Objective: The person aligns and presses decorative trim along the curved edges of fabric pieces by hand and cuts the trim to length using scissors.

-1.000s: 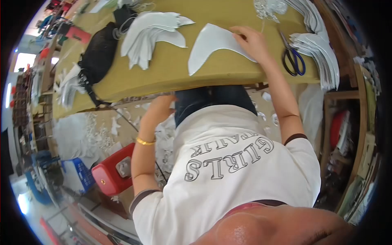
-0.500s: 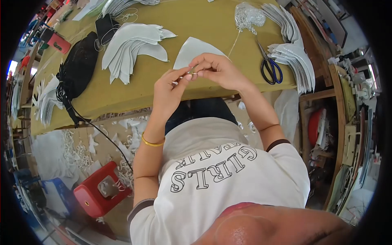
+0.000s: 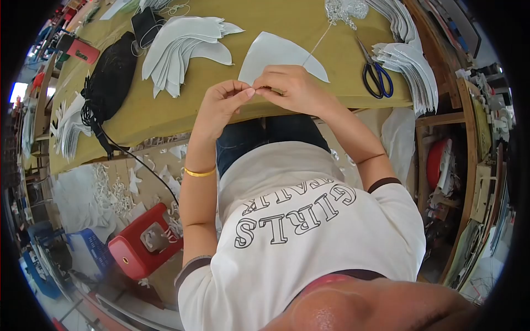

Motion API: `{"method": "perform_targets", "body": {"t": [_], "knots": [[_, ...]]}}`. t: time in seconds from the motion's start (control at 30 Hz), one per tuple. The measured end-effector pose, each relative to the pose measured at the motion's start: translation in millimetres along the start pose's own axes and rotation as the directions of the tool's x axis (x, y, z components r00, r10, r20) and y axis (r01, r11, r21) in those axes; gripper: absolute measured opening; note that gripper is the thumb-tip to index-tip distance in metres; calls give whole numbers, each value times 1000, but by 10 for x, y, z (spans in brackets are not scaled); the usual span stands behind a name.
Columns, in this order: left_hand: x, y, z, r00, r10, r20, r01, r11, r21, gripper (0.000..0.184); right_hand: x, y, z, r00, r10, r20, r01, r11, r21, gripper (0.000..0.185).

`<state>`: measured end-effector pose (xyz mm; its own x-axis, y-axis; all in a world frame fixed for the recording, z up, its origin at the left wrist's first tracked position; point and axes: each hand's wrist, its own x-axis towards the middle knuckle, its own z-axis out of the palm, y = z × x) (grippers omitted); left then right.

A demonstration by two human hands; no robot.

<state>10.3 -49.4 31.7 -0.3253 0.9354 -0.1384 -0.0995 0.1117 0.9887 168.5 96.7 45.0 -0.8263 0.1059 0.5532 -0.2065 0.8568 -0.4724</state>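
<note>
My left hand [image 3: 222,106] and my right hand [image 3: 290,88] meet fingertip to fingertip above the table's front edge. Both are pinched, and whatever lies between the fingertips is too small to make out. Just behind my right hand, partly covered by it, a single white curved piece [image 3: 270,51] lies on the yellow-covered table [image 3: 182,113]. A thin strand [image 3: 319,43] runs across that piece toward a clear bag with silvery chain [image 3: 345,10]. Dark-handled scissors [image 3: 377,80] lie to the right, their blades pointing away.
Stacks of white pieces lie left [image 3: 182,49] and right [image 3: 411,69]. A black bag [image 3: 112,74] with a cable, a phone [image 3: 144,26] and a red container [image 3: 79,48] are at the left. A red stool [image 3: 132,248] stands below, near scattered white scraps.
My left hand has risen from beside my waist to meet my right hand, which has left the white piece's edge. The strand now crosses the piece. The camera view has shifted slightly.
</note>
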Motion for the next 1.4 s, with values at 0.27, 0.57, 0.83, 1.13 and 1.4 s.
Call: {"method": "perform_targets", "body": {"t": [0.27,0.57,0.83,1.13,1.4], "knots": [[-146,-337,-152,754,637,157,-474,363,803,16,-59,398,445,999,-10,46,11,1000,-15,5],[-184,-533,-84,668,730,142,-475,272,837,18,-74,356,503,994,74,82,-69,996,-62,6],[-197,-542,-46,619,774,135,-487,243,839,18,-80,401,534,996,57,64,-54,997,-57,6],[-112,-470,7,615,762,205,-437,112,892,20,-72,382,511,990,97,97,-93,994,-53,7],[-100,-381,48,661,688,301,-385,-34,922,17,-11,572,148,984,133,122,-86,941,-328,19]]}}
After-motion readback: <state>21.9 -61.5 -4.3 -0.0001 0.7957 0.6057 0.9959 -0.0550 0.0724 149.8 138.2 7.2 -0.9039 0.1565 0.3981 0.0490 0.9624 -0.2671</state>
